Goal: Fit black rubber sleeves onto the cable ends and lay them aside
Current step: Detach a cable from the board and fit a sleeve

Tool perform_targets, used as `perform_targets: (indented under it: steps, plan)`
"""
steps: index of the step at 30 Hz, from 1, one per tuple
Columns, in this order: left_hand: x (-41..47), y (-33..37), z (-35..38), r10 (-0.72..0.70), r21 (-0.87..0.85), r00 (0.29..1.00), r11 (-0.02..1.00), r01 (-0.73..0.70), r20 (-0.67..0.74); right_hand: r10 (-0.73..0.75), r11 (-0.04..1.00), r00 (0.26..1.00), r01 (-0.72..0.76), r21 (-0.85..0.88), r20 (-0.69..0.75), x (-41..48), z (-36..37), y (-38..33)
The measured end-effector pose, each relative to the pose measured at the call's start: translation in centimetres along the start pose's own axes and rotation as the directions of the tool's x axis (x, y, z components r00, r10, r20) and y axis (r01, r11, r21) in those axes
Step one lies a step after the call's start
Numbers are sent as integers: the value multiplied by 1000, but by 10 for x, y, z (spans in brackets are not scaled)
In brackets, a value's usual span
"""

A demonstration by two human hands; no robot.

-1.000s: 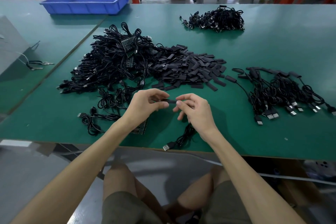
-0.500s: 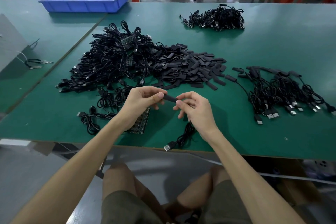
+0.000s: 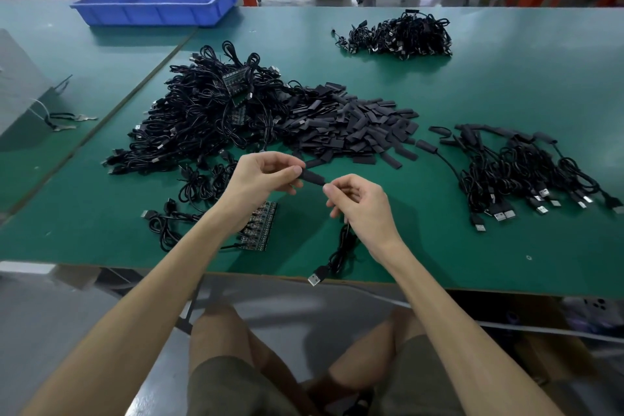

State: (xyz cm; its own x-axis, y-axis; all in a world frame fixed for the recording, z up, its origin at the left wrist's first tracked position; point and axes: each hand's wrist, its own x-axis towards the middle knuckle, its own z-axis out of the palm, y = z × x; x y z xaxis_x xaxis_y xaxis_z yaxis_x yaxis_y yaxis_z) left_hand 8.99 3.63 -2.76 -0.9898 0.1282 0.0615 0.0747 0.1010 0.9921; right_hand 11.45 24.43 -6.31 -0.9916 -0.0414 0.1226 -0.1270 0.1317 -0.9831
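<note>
Left hand (image 3: 260,179) pinching sleeve (image 3: 312,176), right hand (image 3: 361,203) pinching its cable (image 3: 341,246), sleeve heap (image 3: 347,125) behind, circuit strip (image 3: 261,230) below left wrist

The sleeve (image 3: 312,176) between the left hand (image 3: 266,176) and the right hand (image 3: 361,206) is black; the table (image 3: 506,78) under them is dark green. Beyond the left hand the heap of cables (image 3: 209,118) is black, and farther the tray (image 3: 155,3) is blue. The cable (image 3: 342,246) below the right hand is black, its plug (image 3: 314,279) silver at the tip.
</note>
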Motion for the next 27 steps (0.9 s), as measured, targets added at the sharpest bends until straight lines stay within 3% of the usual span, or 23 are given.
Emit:
perform_targets:
  steps: [4,6,9,13,17,21,27]
  plan:
    - [-1,7,17,-144,-118,989,982,145,19,9,999,992,-4,39,-124,1,-3,2]
    - [-5,9,26,-185,24,973,983,184,135,7,999,984,2,50,-179,1,-5,2]
    - [-12,11,44,-175,280,910,958,68,376,14,995,981,6,104,-195,1,-4,2]
    - [-11,16,69,-178,591,881,795,-134,439,48,990,967,-12,141,-252,2,-6,4]
    - [-3,25,69,-170,508,890,858,-77,422,120,959,940,-27,281,-320,4,-9,4]
    - [20,47,67,-125,317,925,949,5,360,147,964,912,-45,263,-384,6,-9,5]
    - [59,79,116,-59,262,934,964,-38,352,89,988,970,-57,145,-228,3,-1,-10]
